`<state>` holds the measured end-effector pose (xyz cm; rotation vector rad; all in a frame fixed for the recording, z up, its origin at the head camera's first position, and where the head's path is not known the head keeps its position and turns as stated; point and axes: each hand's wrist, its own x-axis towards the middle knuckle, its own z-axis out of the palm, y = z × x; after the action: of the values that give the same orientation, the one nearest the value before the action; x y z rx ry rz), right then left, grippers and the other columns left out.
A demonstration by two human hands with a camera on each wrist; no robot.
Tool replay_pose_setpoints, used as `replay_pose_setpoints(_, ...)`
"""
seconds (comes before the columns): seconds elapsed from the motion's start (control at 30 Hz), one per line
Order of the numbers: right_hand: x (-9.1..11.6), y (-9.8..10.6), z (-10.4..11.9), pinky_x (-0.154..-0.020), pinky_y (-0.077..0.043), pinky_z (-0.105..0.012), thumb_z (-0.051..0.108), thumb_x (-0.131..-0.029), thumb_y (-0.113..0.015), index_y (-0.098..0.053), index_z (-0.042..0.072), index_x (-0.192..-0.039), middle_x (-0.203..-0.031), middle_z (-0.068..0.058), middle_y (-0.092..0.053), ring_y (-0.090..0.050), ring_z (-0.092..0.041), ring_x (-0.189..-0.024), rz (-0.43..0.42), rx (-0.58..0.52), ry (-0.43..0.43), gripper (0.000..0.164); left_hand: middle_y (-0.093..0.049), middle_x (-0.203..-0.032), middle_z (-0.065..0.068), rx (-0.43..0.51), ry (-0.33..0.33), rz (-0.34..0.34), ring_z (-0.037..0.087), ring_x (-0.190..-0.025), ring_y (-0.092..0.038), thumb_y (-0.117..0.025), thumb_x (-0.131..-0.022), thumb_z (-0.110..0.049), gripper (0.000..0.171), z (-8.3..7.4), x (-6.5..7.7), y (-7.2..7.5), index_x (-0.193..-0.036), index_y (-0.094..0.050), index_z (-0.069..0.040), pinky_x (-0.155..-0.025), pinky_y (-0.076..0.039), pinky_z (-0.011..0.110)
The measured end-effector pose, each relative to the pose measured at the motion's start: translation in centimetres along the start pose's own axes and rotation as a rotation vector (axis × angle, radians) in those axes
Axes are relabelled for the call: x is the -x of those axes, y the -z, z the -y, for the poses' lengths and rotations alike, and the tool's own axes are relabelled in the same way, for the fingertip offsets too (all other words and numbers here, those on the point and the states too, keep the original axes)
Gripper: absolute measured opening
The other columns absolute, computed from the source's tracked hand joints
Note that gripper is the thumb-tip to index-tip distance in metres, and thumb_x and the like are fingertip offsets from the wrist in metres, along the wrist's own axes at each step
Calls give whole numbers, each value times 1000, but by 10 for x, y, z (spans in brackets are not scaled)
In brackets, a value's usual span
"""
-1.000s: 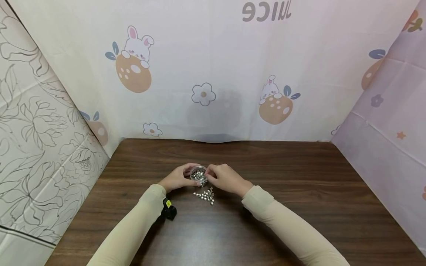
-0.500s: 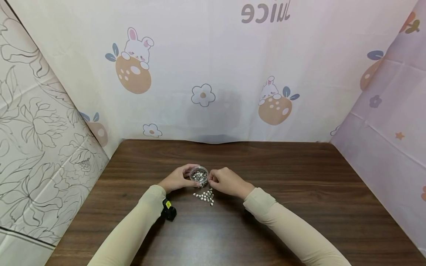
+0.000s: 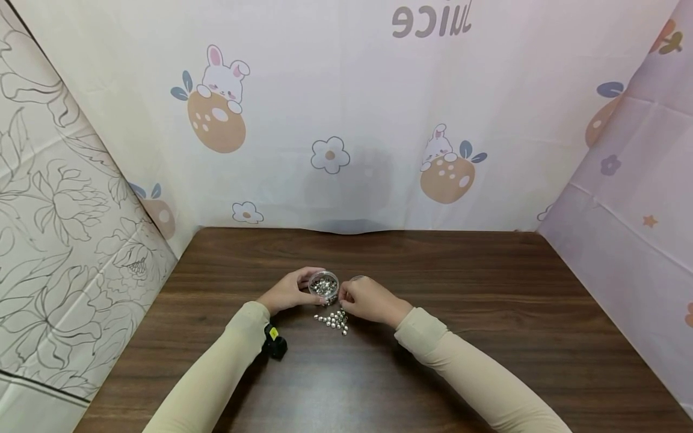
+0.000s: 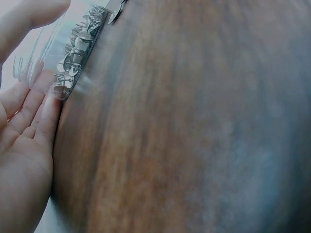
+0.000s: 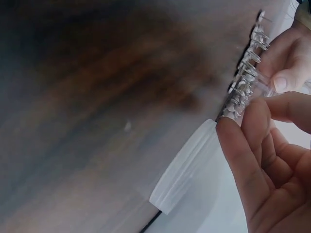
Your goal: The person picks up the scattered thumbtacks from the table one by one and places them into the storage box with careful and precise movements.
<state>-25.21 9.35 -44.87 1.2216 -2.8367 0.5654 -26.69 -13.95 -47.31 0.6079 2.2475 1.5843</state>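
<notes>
My left hand [image 3: 289, 291] holds a small clear round jar [image 3: 336, 283], thumb on the near side and fingers round the far side. Silver thumbtacks [image 4: 77, 46] lie inside the jar. In front of it, a loose pile of thumbtacks [image 3: 332, 321] is spread on the table. My right hand [image 3: 372, 299] is at the pile's right edge, beside the jar, with fingers bent. In the right wrist view its thumb and fingertips come together right by the thumbtacks [image 5: 245, 73]; I cannot tell whether one is pinched.
A clear round lid [image 5: 184, 167] lies on the table by my right hand, mostly hidden behind it in the head view. A black device with a yellow mark [image 3: 276, 344] sits at my left wrist. The brown wooden table [image 3: 460, 270] meets printed curtains behind.
My right hand has moved from the jar's rim down toward the thumbtack pile, slightly right and nearer me. The lid's edge now shows behind it. My left hand and the jar have stayed put.
</notes>
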Motion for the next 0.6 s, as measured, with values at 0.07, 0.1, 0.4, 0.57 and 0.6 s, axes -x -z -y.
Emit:
replay_pose_setpoints(0.07, 1, -1, 0, -56, -45, -23, 12, -84, -64, -66, 11, -81, -64, 9, -55, -46, -3, -56, -5, 33, 22, 4, -56, -127, 14, -5, 3, 2, 23, -115, -50, -79, -75, -21, 70, -1, 0, 0, -136, -45, -13, -98, -41, 50)
replay_pose_setpoints(0.1, 1, -2, 1, -55, -45, -23, 12, -84, -64, -66, 11, -80, -64, 9, -55, -46, -2, -56, -5, 43, 28, 4, -56, -127, 14, -8, 5, 2, 23, -115, -50, -79, -75, -21, 70, -1, 1, 0, -136, -45, -13, -98, -41, 50)
replay_pose_setpoints(0.4, 0, -2, 5, -53, -45, -26, 13, -85, -65, -65, 11, -79, -61, 8, -55, -45, -3, -52, 38, 70, -3, 7, -55, -127, 15, -2, 7, -1, 23, -115, -50, -78, -75, -20, 71, -2, 1, 0, -137, -44, -12, -99, -40, 51)
replay_pose_setpoints(0.57, 1, -1, 6, -54, -47, -26, 12, -85, -64, -65, 13, -78, -65, 7, -59, -47, -3, -54, 47, 81, -10, 7, -55, -127, 14, -5, 12, -2, 24, -115, -50, -78, -76, -20, 70, -2, 1, 0, -137, -44, -13, -99, -40, 51)
replay_pose_setpoints(0.6, 1, -1, 6, -55, -47, -26, 11, -85, -63, -65, 13, -78, -67, 7, -61, -47, -3, -55, 46, 83, -9, 7, -55, -127, 14, -5, 13, -1, 23, -115, -50, -78, -76, -20, 70, -2, 1, 0, -137, -44, -13, -99, -40, 50)
